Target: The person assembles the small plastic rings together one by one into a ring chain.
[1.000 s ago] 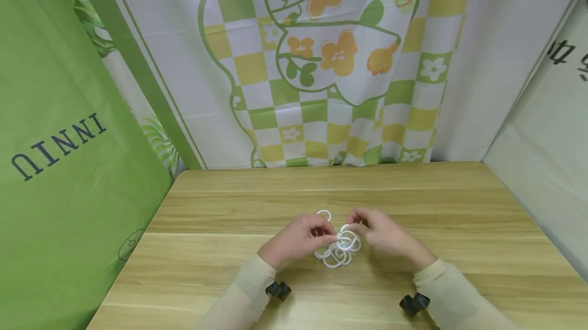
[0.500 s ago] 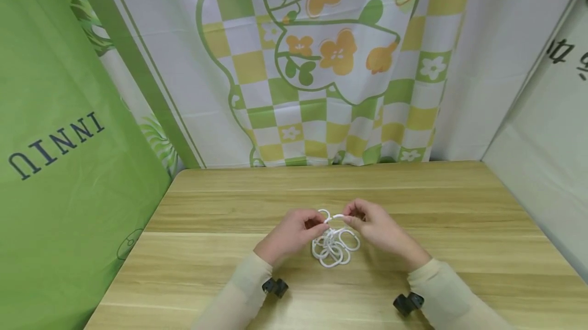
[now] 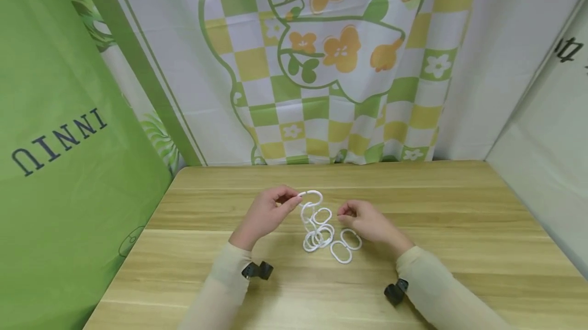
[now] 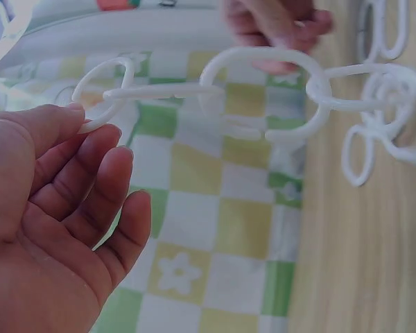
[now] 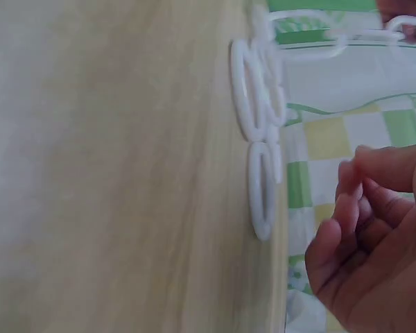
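Note:
My left hand (image 3: 264, 217) pinches a white oval plastic link (image 4: 130, 75) between thumb and index finger, its other fingers loosely bent. From that link hangs a chain of joined links (image 4: 260, 55), sloping down to several more clustered on the table (image 3: 310, 251). One hanging link shows a small gap in its side. My right hand (image 3: 367, 225) hovers to the right of the cluster, thumb and fingertips close together, with nothing seen between them. Just below it two links, a nearer one (image 3: 341, 262) and a farther one (image 3: 360, 243), lie flat on the wood.
The wooden table (image 3: 206, 279) ends at a checkered, flower-printed curtain (image 3: 317, 110). Green cloth (image 3: 69, 207) hangs along the left side and white cloth (image 3: 546, 166) along the right. A black wrist camera (image 3: 257, 270) sits on each sleeve.
My left hand has moved left and away from me, drawing the chain up out of the pile. My right hand has let go of its link. The links on the table have spread apart.

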`<move>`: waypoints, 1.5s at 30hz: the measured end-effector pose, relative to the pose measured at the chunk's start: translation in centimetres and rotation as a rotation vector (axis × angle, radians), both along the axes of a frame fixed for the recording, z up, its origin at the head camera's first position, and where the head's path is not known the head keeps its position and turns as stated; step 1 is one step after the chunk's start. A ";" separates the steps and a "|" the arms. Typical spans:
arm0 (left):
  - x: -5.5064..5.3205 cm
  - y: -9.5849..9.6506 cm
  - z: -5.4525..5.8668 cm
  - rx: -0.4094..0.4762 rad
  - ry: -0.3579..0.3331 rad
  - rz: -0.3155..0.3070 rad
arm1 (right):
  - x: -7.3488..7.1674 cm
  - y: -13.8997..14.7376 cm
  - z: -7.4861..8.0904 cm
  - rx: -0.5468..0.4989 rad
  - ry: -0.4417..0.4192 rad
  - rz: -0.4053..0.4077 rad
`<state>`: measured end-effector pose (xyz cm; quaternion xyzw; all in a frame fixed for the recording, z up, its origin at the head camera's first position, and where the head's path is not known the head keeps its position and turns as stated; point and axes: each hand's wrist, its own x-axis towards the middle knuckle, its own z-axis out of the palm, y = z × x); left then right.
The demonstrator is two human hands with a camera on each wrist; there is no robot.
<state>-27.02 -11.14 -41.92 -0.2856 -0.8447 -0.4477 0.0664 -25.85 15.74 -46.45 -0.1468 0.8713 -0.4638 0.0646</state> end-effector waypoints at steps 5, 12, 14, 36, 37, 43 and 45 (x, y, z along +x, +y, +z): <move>-0.2 -1.0 1.1 0.040 0.036 0.030 | -1.8 -1.2 -0.8 0.145 -0.002 -0.058; -0.3 -3.0 2.8 0.161 0.068 0.077 | -3.9 -2.5 -1.2 0.350 -0.005 -0.117; -0.3 -3.5 3.1 0.188 0.071 0.093 | -4.4 -2.8 -1.2 0.392 -0.033 -0.123; -2.0 -1.6 -1.4 0.029 0.000 0.034 | -3.5 -1.7 0.4 0.103 -0.035 -0.022; -2.0 -1.5 -1.6 0.019 -0.008 0.030 | -3.4 -1.5 0.7 0.092 -0.011 0.000; -1.6 -0.5 -2.0 -0.028 -0.024 -0.022 | -2.3 -0.5 3.2 -0.047 0.012 0.071; -1.4 -0.1 -2.0 -0.048 -0.022 -0.043 | -1.9 -0.5 4.0 -0.073 0.022 0.074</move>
